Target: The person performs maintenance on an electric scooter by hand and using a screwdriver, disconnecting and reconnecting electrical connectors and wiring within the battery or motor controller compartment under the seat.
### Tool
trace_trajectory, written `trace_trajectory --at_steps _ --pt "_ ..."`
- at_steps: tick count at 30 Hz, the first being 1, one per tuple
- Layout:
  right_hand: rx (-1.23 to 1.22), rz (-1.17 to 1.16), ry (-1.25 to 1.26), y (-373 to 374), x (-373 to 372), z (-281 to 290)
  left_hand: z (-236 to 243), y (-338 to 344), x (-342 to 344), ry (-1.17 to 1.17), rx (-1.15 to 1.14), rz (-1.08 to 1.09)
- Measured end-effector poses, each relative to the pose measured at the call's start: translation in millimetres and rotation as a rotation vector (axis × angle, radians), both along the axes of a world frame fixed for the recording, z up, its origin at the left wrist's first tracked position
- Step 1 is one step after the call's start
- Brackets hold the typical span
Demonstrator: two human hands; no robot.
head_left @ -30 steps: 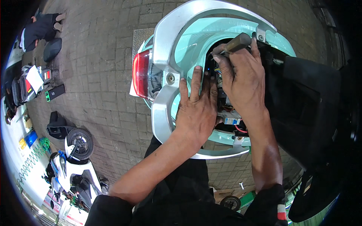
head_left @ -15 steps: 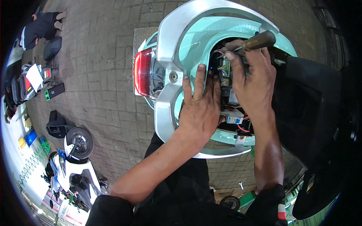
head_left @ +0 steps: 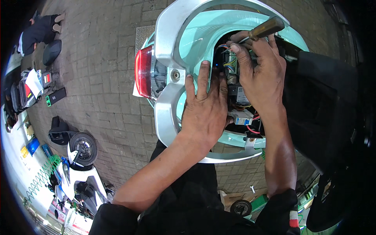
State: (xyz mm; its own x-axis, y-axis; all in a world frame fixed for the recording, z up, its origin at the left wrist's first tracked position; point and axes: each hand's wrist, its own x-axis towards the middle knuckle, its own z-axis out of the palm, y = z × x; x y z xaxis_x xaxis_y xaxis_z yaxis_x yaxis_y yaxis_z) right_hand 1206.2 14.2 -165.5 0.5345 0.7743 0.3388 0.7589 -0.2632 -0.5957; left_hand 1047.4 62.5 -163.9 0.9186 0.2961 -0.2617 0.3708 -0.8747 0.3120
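Observation:
A screwdriver (head_left: 268, 28) with an amber-brown handle is tucked among the fingers of my right hand (head_left: 264, 80). That hand is closed, its thumb and fingertips bent together over the opening in the scooter's mint-green rear body (head_left: 201, 37); what the tips touch is hard to make out. Coloured wires (head_left: 230, 65) run into a connector just left of the thumb. My left hand (head_left: 204, 113) lies with fingers stretched over the near-left rim of the opening, some tips dipping inside. By its thumb sits a white-and-blue box (head_left: 243, 117) with red cables (head_left: 252, 130).
A silver grab rail (head_left: 166, 37) curves round the body, with a red tail light (head_left: 143, 72) at its left. The dark raised seat (head_left: 321, 90) fills the right side. Another scooter (head_left: 84, 172) stands lower left; a person (head_left: 39, 33) is at upper left.
The scooter's rear sits slightly farther up and left in view. My right hand and the screwdriver are a little higher; the left hand keeps its place on the rim.

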Motion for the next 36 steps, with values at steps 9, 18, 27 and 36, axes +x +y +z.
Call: trace_trajectory --at_steps 9,18,27,36 --pt "0.006 0.007 -0.020 1.4 -0.7 -2.2 -1.5 -0.2 -0.9 -0.010 0.017 -0.004" --pt "-0.011 0.020 -0.066 -1.1 -7.5 -0.5 -3.7 -2.6 -2.1 0.038 0.009 -0.019" --pt "0.023 0.013 -0.128 -6.9 -11.1 1.7 -10.7 -8.0 -3.9 -0.020 0.031 -0.025" --pt "0.057 -0.021 -0.085 -6.4 -8.9 8.2 -7.7 -8.1 -6.0 -0.032 -0.028 -0.016"
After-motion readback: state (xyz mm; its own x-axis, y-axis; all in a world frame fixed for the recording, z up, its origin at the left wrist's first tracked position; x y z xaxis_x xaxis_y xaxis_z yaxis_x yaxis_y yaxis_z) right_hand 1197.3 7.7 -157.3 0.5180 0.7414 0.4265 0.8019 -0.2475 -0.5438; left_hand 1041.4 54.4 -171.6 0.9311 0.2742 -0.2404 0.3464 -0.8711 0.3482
